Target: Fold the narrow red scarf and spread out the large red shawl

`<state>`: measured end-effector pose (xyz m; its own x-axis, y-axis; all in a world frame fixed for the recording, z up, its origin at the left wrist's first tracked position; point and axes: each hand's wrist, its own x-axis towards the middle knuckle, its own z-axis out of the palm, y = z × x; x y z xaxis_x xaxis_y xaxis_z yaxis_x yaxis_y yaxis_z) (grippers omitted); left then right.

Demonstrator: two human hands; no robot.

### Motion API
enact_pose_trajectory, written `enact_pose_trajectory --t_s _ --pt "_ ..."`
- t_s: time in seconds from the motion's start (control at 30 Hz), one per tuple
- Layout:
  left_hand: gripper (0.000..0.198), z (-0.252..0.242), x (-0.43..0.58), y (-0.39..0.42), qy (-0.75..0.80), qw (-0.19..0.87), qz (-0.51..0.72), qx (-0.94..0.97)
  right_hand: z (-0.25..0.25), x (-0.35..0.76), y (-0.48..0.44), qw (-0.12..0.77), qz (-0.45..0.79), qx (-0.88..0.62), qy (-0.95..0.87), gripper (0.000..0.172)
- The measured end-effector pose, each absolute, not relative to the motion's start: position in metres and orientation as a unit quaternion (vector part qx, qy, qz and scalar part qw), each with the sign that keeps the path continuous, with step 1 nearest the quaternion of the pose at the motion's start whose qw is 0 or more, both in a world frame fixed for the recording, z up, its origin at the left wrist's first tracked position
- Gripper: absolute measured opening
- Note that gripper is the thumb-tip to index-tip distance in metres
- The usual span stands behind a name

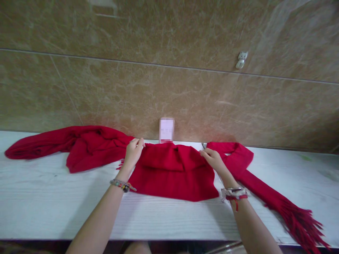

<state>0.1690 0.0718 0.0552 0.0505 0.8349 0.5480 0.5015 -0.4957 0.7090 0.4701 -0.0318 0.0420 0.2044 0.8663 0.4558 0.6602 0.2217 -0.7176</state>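
The red cloth [173, 183] lay between my two grips on the white bench [169, 222], its far part folded over — my left grip [134, 150] was pinched closed on its far left corner, my right grip [212, 157] on its far right. Outward from my left sprawled a bunched red length [92, 148]; outward from my right, a red strip [261, 185] ran nearward to a fringe. Just beyond, midway between both grips — a pale, blurred rectangle [166, 129] before the tan wall [111, 95].
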Motion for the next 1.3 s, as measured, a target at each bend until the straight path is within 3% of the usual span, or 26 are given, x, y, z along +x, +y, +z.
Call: enact_pose_trajectory --t_s 0.3,0.6,0.73,1.03,1.1,1.17,1.3 --pt "0.017 0.031 0.190 0.071 0.513 0.145 0.407 0.742 0.010 0.457 -0.018 0.433 -0.122 -0.639 -0.624 0.036" --pt "0.015 0.028 0.189 0.076 0.477 0.052 0.421 0.769 0.007 0.455 -0.017 0.403 -0.063 -0.645 -0.646 0.016" --pt "0.016 0.032 0.188 0.074 0.460 0.048 0.462 0.757 0.019 0.453 -0.021 0.494 -0.042 -0.625 -0.603 0.015" --pt "0.018 0.060 0.168 0.073 0.443 0.015 0.651 0.616 0.051 0.471 -0.036 0.789 0.076 -0.496 -0.353 0.017" --pt "0.018 0.067 0.161 0.070 0.425 0.061 0.675 0.601 0.054 0.476 -0.040 0.802 0.124 -0.469 -0.349 0.017" --pt "0.021 0.074 0.154 0.065 0.380 0.178 0.644 0.639 0.057 0.480 -0.045 0.772 0.214 -0.433 -0.412 0.017" --pt "0.035 0.083 0.146 0.055 0.305 0.406 0.445 0.738 0.058 0.478 -0.051 0.643 0.346 -0.360 -0.580 0.036"
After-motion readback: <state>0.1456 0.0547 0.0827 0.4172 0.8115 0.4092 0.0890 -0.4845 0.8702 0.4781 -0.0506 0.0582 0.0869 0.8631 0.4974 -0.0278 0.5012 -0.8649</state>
